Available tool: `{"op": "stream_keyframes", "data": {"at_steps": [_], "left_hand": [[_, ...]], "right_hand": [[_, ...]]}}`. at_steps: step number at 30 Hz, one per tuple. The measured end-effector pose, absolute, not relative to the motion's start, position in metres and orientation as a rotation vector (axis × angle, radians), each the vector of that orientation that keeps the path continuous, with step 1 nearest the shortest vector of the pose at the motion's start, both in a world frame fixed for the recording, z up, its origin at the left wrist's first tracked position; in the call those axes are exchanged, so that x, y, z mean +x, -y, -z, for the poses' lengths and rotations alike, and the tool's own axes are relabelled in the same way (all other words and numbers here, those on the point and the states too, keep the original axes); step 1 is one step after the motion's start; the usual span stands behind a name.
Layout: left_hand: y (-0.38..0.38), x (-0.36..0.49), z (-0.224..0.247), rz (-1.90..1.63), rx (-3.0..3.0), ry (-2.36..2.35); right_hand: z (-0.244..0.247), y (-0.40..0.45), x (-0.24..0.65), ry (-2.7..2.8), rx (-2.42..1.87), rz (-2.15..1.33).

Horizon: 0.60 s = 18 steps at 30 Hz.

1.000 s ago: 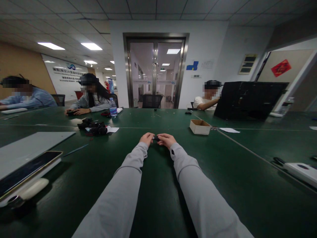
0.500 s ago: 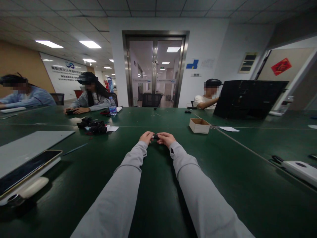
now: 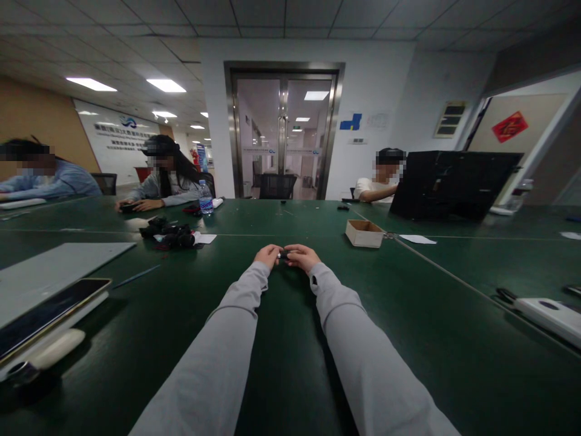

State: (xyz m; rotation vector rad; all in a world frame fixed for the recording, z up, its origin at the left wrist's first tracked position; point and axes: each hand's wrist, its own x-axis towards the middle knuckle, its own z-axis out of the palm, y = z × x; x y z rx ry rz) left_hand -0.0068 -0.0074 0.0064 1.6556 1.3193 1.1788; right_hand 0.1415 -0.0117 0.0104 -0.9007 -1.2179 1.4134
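Both arms, in grey sleeves, reach forward over the dark green table (image 3: 290,363). Between my hands is a small black object (image 3: 284,255) with a shiny, silvery end toward the left; its kind is too small to make out. My right hand (image 3: 304,257) has its fingers closed around the black part. At the silvery end, the fingertips of my left hand (image 3: 267,255) are pinched together. The fingers hide much of the object. Just beyond the hands to the right stands an open cardboard box (image 3: 364,239).
Black cameras or similar gear (image 3: 170,233) lie left of centre, near a water bottle (image 3: 206,198). A phone (image 3: 49,318) and a grey board (image 3: 59,263) lie at left. A black monitor (image 3: 454,184) stands at right, a white device (image 3: 551,315) nearer. Three people sit across the table.
The view has tilted slightly, so the scene sits a little lower. My hands stay together on the small object, the right fingers shifted slightly toward the left hand.
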Motion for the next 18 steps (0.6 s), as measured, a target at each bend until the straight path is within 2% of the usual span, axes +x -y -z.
{"op": "stream_keyframes", "data": {"at_steps": [7,18], "left_hand": [[0.0115,-0.0027,-0.0112,-1.173,1.488,-1.332],[0.0103,-0.0046,-0.0087,-1.175,1.633,-1.359]], "right_hand": [[-0.0085,0.0102,0.1421,1.213,-0.908,-1.409],[-0.0072,0.0085,0.1417,1.223,-0.930,-1.401]]}}
